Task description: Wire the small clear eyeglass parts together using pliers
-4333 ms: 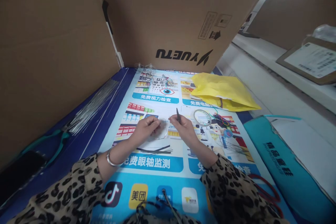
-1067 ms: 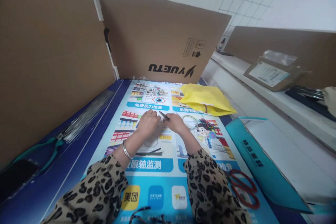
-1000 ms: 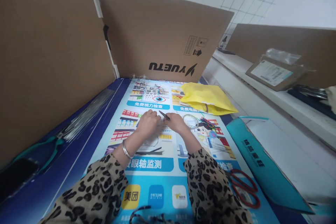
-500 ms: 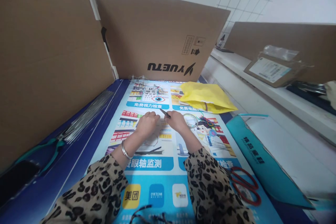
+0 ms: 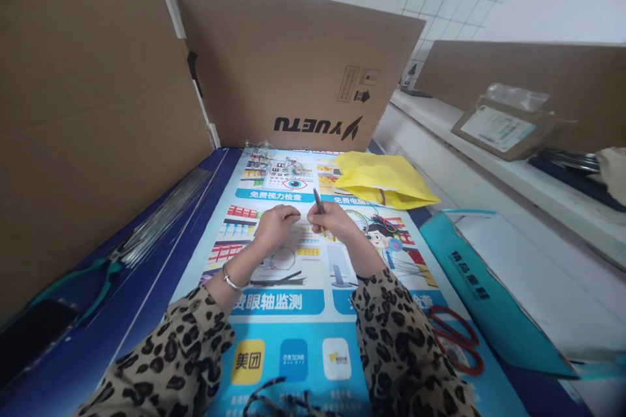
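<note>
My left hand [image 5: 274,225] is closed in a pinch on a thin wire spectacle frame [image 5: 282,259], whose clear lens hangs below the fingers over the printed poster [image 5: 288,303]. My right hand [image 5: 334,221] is closed around a small dark screwdriver-like tool [image 5: 318,201] that points up and away. The two hands nearly touch at the fingertips. Dark spectacle arms [image 5: 281,281] lie on the poster just below the frame. Both sleeves are leopard print, and a silver bangle [image 5: 229,279] sits on my left wrist.
A yellow bag [image 5: 386,180] lies behind the hands, with coloured rubber bands [image 5: 388,226] and a clear ring beside my right hand. Red scissors [image 5: 454,339] and a teal pouch [image 5: 484,300] lie right. Metal rods [image 5: 161,212] and teal pliers [image 5: 78,283] lie left. Cardboard walls [image 5: 293,65] enclose the table.
My right hand has turned the tool from lying flat toward the left to pointing upward. The left hand keeps its pinch on the frame. The view has tilted up since the oldest frame.
</note>
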`<state>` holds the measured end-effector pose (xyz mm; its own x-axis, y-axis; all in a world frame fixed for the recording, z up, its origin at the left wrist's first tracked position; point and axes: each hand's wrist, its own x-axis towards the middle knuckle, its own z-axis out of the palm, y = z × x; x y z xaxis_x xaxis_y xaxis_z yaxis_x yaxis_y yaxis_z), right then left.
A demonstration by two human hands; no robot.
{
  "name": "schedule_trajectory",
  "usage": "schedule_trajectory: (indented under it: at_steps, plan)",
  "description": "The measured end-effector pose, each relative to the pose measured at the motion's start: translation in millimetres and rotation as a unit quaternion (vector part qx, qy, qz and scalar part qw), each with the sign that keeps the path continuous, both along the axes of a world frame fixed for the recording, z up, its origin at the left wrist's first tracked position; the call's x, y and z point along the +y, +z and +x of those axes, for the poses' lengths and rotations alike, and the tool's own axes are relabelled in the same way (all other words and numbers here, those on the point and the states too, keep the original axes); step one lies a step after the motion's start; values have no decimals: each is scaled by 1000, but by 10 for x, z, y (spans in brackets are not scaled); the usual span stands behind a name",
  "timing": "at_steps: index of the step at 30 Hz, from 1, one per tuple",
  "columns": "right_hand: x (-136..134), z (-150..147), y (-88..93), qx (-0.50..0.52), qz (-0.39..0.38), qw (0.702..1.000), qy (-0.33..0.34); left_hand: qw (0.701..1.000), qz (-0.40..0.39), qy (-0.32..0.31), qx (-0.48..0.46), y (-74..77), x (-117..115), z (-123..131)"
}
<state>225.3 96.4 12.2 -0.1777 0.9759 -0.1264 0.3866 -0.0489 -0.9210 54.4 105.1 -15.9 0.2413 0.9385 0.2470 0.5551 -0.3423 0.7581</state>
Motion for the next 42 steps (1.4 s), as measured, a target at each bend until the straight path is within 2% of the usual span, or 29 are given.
schedule_trajectory:
  at_steps: [2,4,7,11,22,36,39,42]
  plan:
    - [-10,2,28,58,-8,998,11,993,-73,-7,-97,-4,7,15]
    - [-11,6,36,134,-22,991,19,971,-132,-23,-196,-4,6,33]
    - [-4,5,20,211,-44,976,19,940,-163,-38,-297,15,-16,58]
    - [-3,-18,-1,244,-52,968,9,912,-191,-38,-360,46,-57,76]
    - [-8,-58,-30,297,-32,954,24,894,-196,-56,-400,25,-75,91]
    - [24,-52,-98,300,-44,953,21,883,-208,-17,-420,31,-110,149]
    - [22,-51,-95,295,-47,954,16,889,-204,-23,-409,22,-107,148]
    - [20,-47,-96,289,-53,956,11,909,-188,-30,-370,21,-93,129]
